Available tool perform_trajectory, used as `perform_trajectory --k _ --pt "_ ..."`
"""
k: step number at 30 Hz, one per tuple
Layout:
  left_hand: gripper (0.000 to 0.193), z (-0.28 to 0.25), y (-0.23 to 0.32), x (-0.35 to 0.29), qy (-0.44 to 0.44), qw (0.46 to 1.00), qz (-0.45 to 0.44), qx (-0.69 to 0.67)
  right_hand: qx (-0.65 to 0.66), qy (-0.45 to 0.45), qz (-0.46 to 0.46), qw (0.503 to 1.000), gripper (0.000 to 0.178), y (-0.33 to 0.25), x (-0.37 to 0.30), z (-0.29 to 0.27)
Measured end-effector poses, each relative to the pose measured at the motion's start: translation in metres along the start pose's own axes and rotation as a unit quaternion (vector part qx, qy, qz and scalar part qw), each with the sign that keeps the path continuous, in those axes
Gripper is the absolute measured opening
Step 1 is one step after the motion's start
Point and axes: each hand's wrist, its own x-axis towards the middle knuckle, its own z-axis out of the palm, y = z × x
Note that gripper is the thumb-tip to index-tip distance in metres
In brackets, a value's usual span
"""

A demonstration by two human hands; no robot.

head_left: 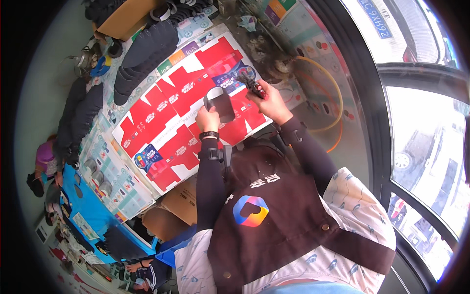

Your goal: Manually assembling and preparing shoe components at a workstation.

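Note:
My left hand [208,119] is closed on the edge of a dark, curved, flexible piece [225,109] with a pale opening at its top. It stands over a red-and-white printed cardboard sheet [178,134] that covers the work table. In my right hand [273,104] is a hand tool [252,86] with a dark head and a red handle, its head pointing up and left. The fingers wrap around the handle, and the tool's exact kind is hard to make out. The tool and the dark piece are apart.
Overlapping dark pieces [147,56] lie beyond the sheet, with a cardboard box [128,22] at the far edge. Grey round pieces [98,177] stand at the left. A yellow hose [341,98] loops at the right. Other people [46,157] work at a blue-covered table [81,206].

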Motion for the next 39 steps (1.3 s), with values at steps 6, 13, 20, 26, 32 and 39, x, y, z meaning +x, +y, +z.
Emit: perform_trajectory --k 6,13,20,26,32,39 --pt "0.035 0.033 -0.018 0.009 -0.003 0.999 -0.028 0.033 -0.001 -0.038 0.049 0.998 0.032 -0.009 -0.015 -0.013" --pt "0.037 0.053 -0.031 0.022 -0.029 0.999 -0.015 -0.015 -0.083 -0.111 0.07 0.988 0.041 -0.02 -0.009 -0.006" --pt "0.04 0.055 -0.033 0.016 -0.075 0.994 0.015 -0.074 -0.087 -0.142 0.12 0.979 0.038 -0.01 0.009 0.007" --pt "0.04 0.065 -0.058 0.019 -0.062 0.986 -0.014 -0.153 -0.149 -0.16 0.056 0.974 0.034 0.002 0.022 0.032" --pt "0.041 0.07 -0.068 0.021 -0.059 0.984 -0.006 -0.169 -0.274 -0.113 -0.02 0.955 0.038 0.004 0.029 0.045" --pt "0.037 0.062 -0.064 0.018 -0.066 0.979 -0.008 -0.193 -0.199 -0.108 0.005 0.974 0.035 -0.02 0.022 0.046"
